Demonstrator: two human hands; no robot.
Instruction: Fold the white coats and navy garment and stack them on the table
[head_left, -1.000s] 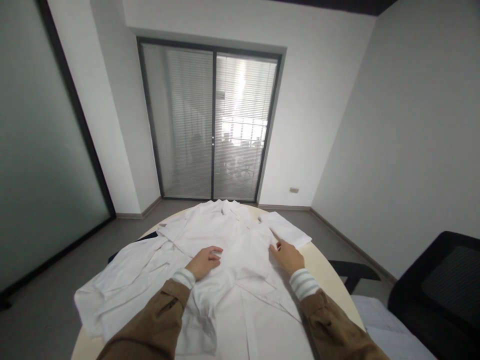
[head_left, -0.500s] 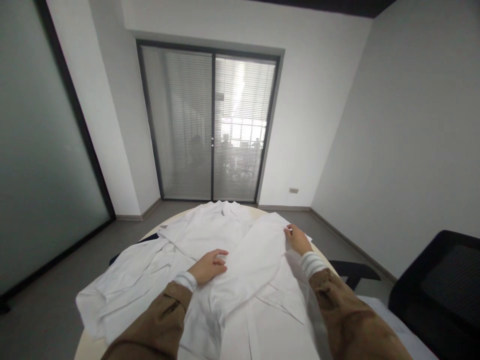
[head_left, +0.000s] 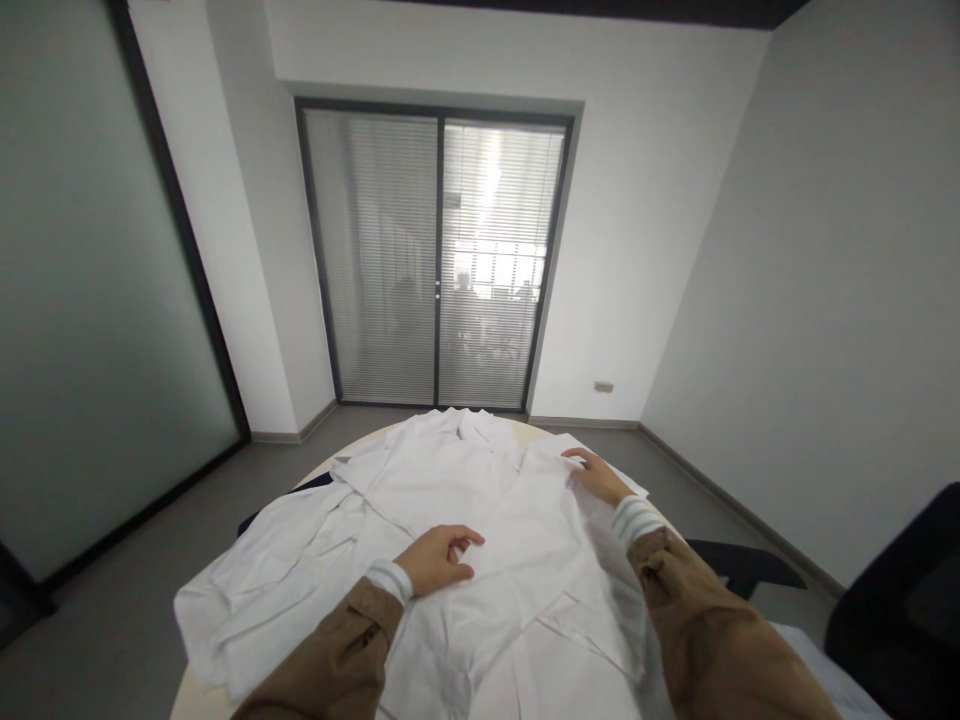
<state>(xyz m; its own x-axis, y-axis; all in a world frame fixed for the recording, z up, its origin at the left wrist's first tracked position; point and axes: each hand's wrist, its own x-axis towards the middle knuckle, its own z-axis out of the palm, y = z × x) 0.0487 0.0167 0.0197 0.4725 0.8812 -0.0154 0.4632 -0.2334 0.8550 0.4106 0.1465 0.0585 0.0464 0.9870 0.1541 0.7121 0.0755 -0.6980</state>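
A white long-sleeved garment (head_left: pixel 457 490), which looks like a shirt or coat, lies spread over a round table (head_left: pixel 196 700), its collar end at the far side. My left hand (head_left: pixel 439 560) rests over the middle of the cloth, fingers loosely curved and thumb apart, holding nothing. At the right side of the garment is my right hand (head_left: pixel 598 477), with its fingers stretched out over a folded-over part of the cloth. Its fingertips touch the fabric near the fold. Part of the garment's near end is hidden by my forearms.
A black mesh chair (head_left: pixel 900 600) stands at the right, with a black armrest (head_left: pixel 746 562) close to the table. Pale cloth (head_left: pixel 814 655) lies beside that chair. Beyond the table are a glass door with blinds (head_left: pixel 439 260) and white walls.
The folded-over part at the right has come down flatter, and my right hand's fingers have loosened from its edge. My left hand has shifted slightly right and nearer. The view has turned a little left.
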